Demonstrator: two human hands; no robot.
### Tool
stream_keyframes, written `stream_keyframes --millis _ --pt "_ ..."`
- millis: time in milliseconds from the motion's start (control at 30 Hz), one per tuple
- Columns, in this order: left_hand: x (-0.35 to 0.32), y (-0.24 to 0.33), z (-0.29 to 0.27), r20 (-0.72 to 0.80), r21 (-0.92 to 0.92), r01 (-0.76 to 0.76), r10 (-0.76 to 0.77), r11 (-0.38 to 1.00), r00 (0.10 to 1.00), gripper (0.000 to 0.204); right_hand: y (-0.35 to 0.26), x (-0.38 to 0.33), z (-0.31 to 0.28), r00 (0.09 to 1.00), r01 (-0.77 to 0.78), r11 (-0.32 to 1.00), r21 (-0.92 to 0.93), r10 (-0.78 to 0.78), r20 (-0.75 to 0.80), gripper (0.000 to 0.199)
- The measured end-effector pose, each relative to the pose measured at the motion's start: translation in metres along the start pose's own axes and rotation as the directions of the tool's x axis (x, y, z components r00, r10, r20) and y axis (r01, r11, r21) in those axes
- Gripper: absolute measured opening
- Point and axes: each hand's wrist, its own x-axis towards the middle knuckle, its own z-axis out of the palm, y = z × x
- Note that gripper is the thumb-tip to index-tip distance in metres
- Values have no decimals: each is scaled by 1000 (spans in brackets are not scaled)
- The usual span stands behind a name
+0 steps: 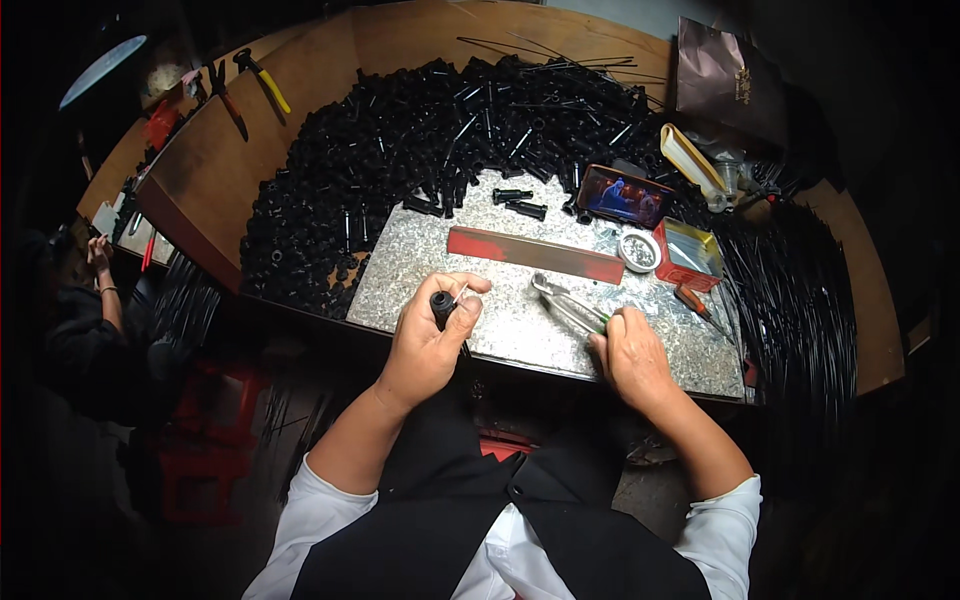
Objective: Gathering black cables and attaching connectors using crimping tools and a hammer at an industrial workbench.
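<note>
My left hand [428,343] is closed around a black ribbed plastic sleeve [442,308]. A thin pale pin or wire shows by its fingertips, too small to make out fully. My right hand [632,357] grips pliers [566,303] by their handles, a bit of green showing at the grip. The pliers' head points left over the metal work plate [400,275], apart from the left hand. Beyond both hands a long red-edged bar [535,255] lies across the plate. Two loose black sleeves [525,209] rest farther back.
A large heap of black sleeves [400,130] fills the back and left. At right are a phone [626,195], a round white dish [640,251], a red-yellow box [690,255], an orange-handled tool [700,305] and black rods [795,300]. A co-worker's hand [98,253] shows far left.
</note>
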Motion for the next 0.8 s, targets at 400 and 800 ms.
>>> stream_keyframes --millis 400,800 --pt "-10 5 12 91 16 108 -109 994 990 16 -22 11 -60 995 103 929 356 -95 -40 31" --pt "-14 -6 11 116 -14 77 -75 997 990 67 -32 31 -64 860 212 889 -407 -367 -355 35"
